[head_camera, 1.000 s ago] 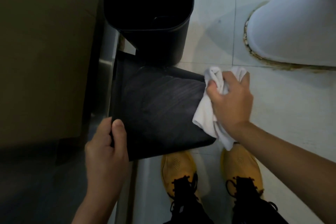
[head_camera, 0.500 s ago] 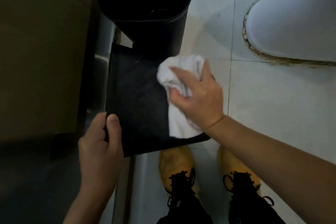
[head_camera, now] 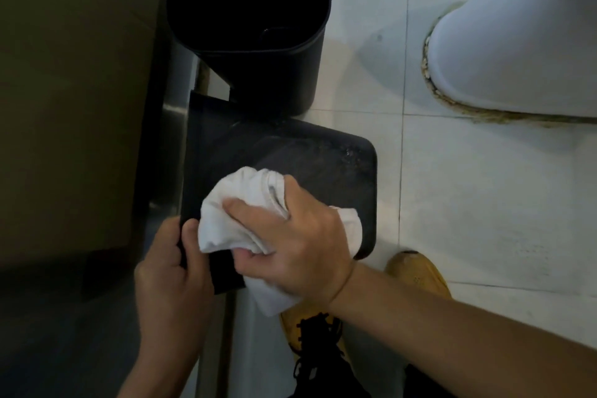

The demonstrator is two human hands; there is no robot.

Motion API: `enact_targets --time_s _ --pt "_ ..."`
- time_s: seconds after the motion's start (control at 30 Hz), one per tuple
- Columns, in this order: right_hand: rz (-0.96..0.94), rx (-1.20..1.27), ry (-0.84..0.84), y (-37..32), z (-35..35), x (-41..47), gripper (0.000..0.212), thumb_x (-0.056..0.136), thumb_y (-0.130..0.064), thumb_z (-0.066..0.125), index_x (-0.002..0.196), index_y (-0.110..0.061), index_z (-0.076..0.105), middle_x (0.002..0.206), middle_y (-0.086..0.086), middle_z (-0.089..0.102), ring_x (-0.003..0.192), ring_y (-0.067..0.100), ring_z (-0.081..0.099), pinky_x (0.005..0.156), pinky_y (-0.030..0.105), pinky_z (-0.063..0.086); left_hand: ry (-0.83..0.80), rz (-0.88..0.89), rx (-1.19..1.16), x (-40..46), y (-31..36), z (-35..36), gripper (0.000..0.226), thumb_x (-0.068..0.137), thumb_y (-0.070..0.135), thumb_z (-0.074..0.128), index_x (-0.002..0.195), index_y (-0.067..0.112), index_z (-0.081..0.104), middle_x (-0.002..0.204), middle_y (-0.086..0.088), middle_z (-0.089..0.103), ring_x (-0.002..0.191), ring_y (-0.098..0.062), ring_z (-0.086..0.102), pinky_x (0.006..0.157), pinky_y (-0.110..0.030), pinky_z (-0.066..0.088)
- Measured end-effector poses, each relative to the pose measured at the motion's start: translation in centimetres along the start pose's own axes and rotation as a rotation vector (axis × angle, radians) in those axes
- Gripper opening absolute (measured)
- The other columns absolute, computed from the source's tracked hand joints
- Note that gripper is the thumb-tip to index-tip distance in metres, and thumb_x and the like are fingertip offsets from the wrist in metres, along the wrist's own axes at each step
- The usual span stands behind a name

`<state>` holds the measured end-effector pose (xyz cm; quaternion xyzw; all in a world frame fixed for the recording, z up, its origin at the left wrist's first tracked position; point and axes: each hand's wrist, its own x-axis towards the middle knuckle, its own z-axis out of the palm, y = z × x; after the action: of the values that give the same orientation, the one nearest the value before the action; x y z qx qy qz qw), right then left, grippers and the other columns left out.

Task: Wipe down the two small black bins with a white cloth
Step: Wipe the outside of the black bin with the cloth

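Observation:
A small black bin (head_camera: 310, 158) lies tipped on its side in the middle of the view, its flat dark side facing up. My left hand (head_camera: 171, 281) grips its near left corner, thumb on top. My right hand (head_camera: 290, 242) holds a bunched white cloth (head_camera: 245, 213) and presses it on the bin's near left part, close to my left thumb. A second black bin (head_camera: 258, 42) stands upright just behind, open top toward me, touching the tipped one.
A white toilet base (head_camera: 517, 42) with a stained seal sits at the upper right on pale floor tiles (head_camera: 484, 203). A brown cabinet or door (head_camera: 74, 90) fills the left side. My yellow shoes (head_camera: 416, 271) stand below the bin.
My right hand has swept the cloth across the bin's side from its right edge to its near left corner. My left hand keeps its grip on the corner.

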<state>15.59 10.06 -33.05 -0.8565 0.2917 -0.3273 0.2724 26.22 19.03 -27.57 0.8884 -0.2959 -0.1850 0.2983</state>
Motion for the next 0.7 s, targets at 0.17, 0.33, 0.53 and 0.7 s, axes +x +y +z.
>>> enact_targets --time_s 0.17,0.33,0.53,0.7 --pt "0.152 -0.092 0.025 5.1 -1.2 0.5 0.042 0.084 -0.043 0.061 0.118 -0.021 0.073 0.101 0.016 0.057 0.072 0.02 0.054 0.059 0.021 0.046 -0.017 0.05 0.016 0.4 0.8 -0.2 0.04 0.098 0.04 0.036 0.07 0.013 0.044 0.058 -0.01 0.046 0.058 -0.026 0.047 0.044 -0.038 0.033" --pt "0.476 -0.173 0.065 9.3 -3.5 0.3 0.038 0.086 -0.043 0.058 0.113 -0.019 0.07 0.106 0.016 0.056 0.074 0.028 0.059 0.059 0.026 0.045 -0.032 0.018 -0.017 0.1 1.3 -0.3 0.04 0.096 0.046 0.032 0.071 0.018 0.046 0.06 -0.01 0.049 0.054 -0.026 0.047 0.044 -0.041 0.036" --pt "0.544 -0.15 0.033 5.5 -3.2 0.7 0.043 0.084 -0.05 0.056 0.117 -0.024 0.066 0.112 0.013 0.054 0.076 0.026 0.059 0.063 0.024 0.038 -0.042 0.001 0.03 0.1 1.8 -0.2 0.036 0.102 0.032 0.033 0.073 0.015 0.045 0.058 -0.01 0.048 0.048 -0.026 0.045 0.044 -0.04 0.035" --pt "0.211 0.02 0.004 -0.4 -0.7 0.6 0.044 0.079 -0.042 0.068 0.116 -0.02 0.072 0.105 0.011 0.057 0.082 0.018 0.056 0.067 0.021 0.047 -0.004 -0.01 0.081 0.0 1.2 0.0 0.033 0.103 0.026 0.038 0.073 0.013 0.044 0.058 -0.007 0.048 0.049 -0.022 0.048 0.046 -0.043 0.041"
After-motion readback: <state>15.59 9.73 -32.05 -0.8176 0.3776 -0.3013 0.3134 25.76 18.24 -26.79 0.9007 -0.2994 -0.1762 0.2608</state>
